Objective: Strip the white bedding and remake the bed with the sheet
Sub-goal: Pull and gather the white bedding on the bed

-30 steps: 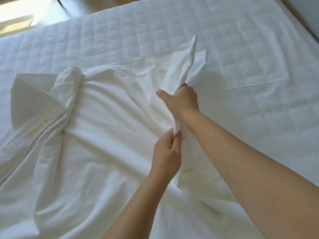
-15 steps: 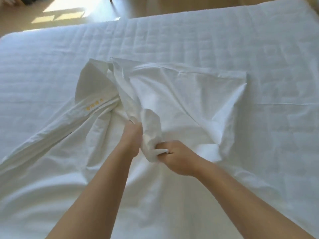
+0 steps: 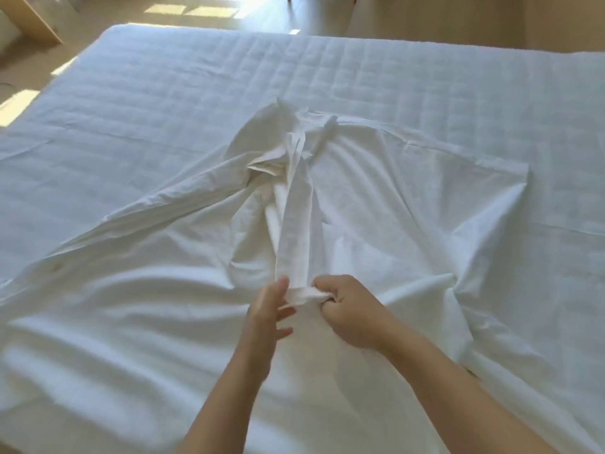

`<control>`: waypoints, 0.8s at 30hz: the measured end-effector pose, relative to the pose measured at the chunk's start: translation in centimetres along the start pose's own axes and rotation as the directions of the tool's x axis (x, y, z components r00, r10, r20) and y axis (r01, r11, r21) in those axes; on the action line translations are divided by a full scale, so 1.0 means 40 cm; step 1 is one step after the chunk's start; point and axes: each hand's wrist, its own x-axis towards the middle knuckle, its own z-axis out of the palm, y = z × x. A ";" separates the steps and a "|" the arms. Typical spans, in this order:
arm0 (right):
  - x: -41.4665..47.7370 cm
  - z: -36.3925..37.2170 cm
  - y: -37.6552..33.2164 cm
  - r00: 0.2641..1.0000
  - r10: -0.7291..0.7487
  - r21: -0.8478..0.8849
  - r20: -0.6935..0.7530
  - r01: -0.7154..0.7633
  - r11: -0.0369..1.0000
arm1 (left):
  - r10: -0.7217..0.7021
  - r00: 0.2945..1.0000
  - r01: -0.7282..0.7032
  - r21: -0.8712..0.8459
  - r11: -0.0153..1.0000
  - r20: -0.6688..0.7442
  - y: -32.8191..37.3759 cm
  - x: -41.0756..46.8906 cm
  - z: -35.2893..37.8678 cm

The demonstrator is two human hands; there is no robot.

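A white sheet (image 3: 376,204) lies crumpled over the near half of the bed, on the quilted white mattress (image 3: 196,93). A long bunched fold of the sheet runs from the middle of the bed toward me. My right hand (image 3: 343,309) grips the near end of that fold in a fist. My left hand (image 3: 268,309) is just left of it with fingers spread and straight, touching the fold's side without holding it. The sheet's far corner sticks out to the right on the mattress.
Beyond the far mattress edge is a wooden floor (image 3: 425,18) with sunlit patches. A piece of wooden furniture (image 3: 32,24) stands at the top left. The mattress's left edge drops to the floor at the left.
Both hands have drawn back toward me, pulling the bunched fold out long. My left hand has let go of the sheet and opened. The view has tilted up.
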 end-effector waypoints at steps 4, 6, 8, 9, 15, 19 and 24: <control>-0.101 0.057 -0.019 0.864 0.086 -0.159 0.497 -0.007 0.987 | -0.040 0.999 0.037 0.459 0.888 -0.004 0.054 0.088 0.002; -0.112 0.058 -0.016 0.908 0.168 -0.124 0.384 -0.129 0.984 | 0.082 0.989 0.029 0.703 0.710 -0.123 0.039 0.094 -0.003; -0.100 0.058 -0.014 0.975 0.216 0.041 0.054 -0.218 0.975 | 0.219 0.964 -0.056 0.691 0.721 -0.150 0.014 0.058 -0.027; -0.085 0.064 -0.021 0.966 0.247 0.184 -0.079 -0.229 0.956 | 0.261 0.954 -0.105 0.653 0.750 -0.146 -0.003 0.026 -0.039; 0.080 0.169 -0.057 0.900 0.391 0.289 -0.191 -0.330 0.899 | 0.060 0.973 -0.199 0.685 0.701 0.221 -0.145 -0.213 -0.104; 0.070 0.270 -0.060 0.899 0.421 0.158 -0.122 -0.401 0.902 | -0.246 0.948 0.076 0.610 0.789 0.200 -0.134 -0.194 -0.233; 0.003 0.336 -0.035 0.863 0.477 0.227 -0.165 -0.437 0.870 | 0.155 0.979 -0.006 0.739 0.673 -0.134 -0.060 0.022 -0.325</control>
